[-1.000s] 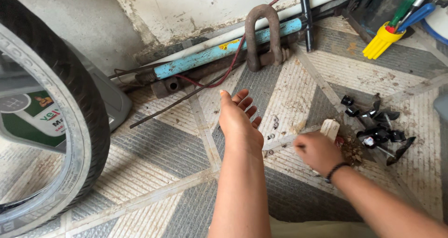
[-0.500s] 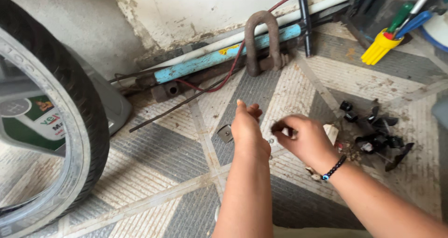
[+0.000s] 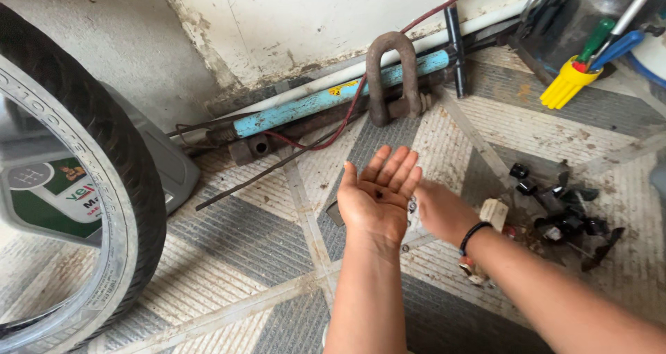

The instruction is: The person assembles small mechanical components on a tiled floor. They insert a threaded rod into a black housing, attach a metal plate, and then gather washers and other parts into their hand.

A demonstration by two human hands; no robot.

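A left hand is held palm up above a patterned tile floor, its fingers stretched out flat, with a small dark bit resting on the palm. The right hand, banded by a black wristband, is tucked just behind it; how its fingers are set cannot be told. A heap of black parts is seen nearby, a rusty shackle against the wall and a tyre at the left.

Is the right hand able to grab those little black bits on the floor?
Probably yes. The right hand lies low over the tiled floor, and the pile of small black parts sits just beside it with nothing between. The left hand is palm up, out of the way.
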